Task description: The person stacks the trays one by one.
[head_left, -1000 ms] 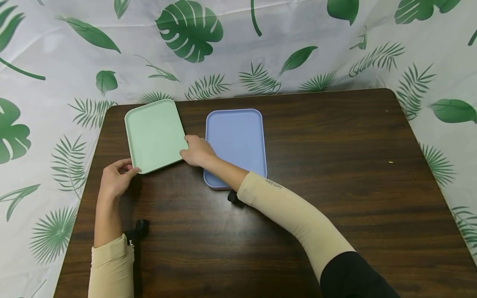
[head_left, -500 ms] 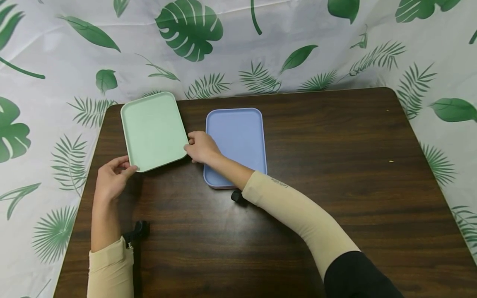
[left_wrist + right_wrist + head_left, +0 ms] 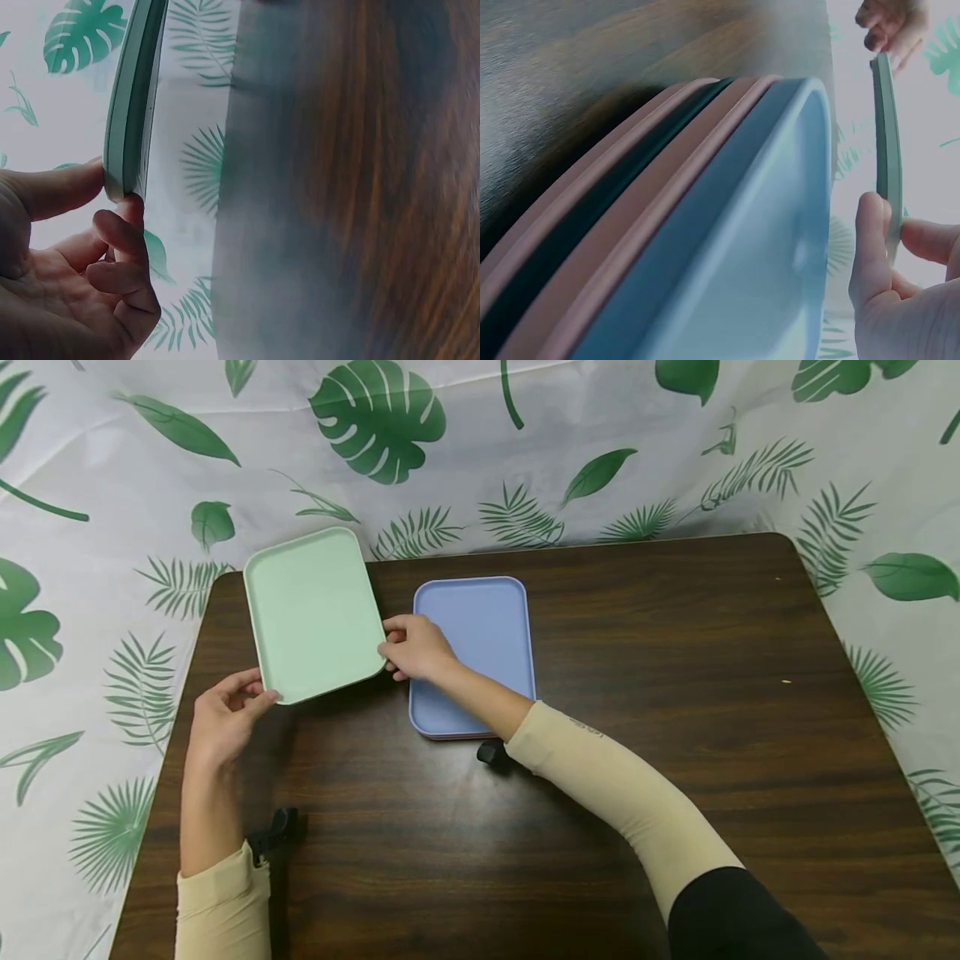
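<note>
A light green tray (image 3: pixel 315 614) is held tilted above the table's back left by both hands. At its near left corner my left hand (image 3: pixel 228 710) pinches the rim between thumb and fingers; the left wrist view shows the tray (image 3: pixel 129 105) edge-on and apart from the tabletop. My right hand (image 3: pixel 416 646) pinches the near right corner, and its forearm passes over a blue tray (image 3: pixel 476 622). In the right wrist view this blue tray (image 3: pixel 772 247) tops a stack, with pink trays (image 3: pixel 641 225) and a dark green layer (image 3: pixel 592 217) between them underneath.
The dark wood table (image 3: pixel 637 693) fills most of the head view. A white cloth with green leaves (image 3: pixel 480 452) hangs behind it. Black wrist devices (image 3: pixel 277 831) stick out from both sleeves. A tiny pale speck (image 3: pixel 786 682) lies on the right of the table.
The green tray has risen off the table and shifted slightly right at its right side. The right hand moved up and right with it; the left hand moved slightly left. The blue tray stayed put.
</note>
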Tool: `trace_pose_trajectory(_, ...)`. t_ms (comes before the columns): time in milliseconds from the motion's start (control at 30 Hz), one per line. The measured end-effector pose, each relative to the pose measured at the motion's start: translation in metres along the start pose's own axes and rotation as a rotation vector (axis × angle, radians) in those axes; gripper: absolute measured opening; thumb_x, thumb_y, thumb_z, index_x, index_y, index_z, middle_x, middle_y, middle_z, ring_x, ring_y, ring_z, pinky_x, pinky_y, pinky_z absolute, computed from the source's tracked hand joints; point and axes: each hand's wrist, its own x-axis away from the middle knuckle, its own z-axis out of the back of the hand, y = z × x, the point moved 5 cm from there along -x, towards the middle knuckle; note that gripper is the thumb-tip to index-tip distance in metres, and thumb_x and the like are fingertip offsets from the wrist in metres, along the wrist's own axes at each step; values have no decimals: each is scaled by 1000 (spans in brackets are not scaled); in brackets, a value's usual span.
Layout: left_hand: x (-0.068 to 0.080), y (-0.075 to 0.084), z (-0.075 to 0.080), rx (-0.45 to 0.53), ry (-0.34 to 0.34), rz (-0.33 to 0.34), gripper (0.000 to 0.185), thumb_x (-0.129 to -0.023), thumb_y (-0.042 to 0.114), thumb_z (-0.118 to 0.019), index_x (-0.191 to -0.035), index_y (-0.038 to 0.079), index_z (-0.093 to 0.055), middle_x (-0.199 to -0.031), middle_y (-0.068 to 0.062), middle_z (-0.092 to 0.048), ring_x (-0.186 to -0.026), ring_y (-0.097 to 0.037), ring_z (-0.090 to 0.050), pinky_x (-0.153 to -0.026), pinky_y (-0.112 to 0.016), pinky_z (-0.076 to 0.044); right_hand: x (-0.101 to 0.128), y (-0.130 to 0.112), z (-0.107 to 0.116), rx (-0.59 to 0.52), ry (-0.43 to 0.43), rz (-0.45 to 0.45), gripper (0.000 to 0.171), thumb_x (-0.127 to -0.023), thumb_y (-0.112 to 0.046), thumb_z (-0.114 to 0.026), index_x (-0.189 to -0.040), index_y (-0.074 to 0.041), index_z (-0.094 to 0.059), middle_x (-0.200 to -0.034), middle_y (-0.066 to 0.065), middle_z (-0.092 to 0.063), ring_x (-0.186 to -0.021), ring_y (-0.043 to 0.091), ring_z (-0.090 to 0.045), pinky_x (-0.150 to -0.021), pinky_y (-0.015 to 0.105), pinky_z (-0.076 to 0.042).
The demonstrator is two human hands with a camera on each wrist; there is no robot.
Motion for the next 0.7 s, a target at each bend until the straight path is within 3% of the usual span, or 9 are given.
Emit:
trace_pose_trajectory(233,5,12,-10,42,-33,-30,47,-93,14,-68,-134,-6,-54,-97,4,-55,-82,-10,-51,-67,-19,-38,12,6,17,-55,-27,7,42,-91,-2,-61,-133,1,-56,-98,9,-59,-65,16,-65,-58,29,-56)
trace_pose_trajectory(700,14,41,-34,86,-90,-143,44,-93,12,-69,-132,-4,-57,-97,1,-58,-77,-11,-53,-64,-20,-40,35,17,55,-165,18,23,43,-85,0,-67,-127,4,-60,-95,12,-62,-63,19,-66,-57,33,-57)
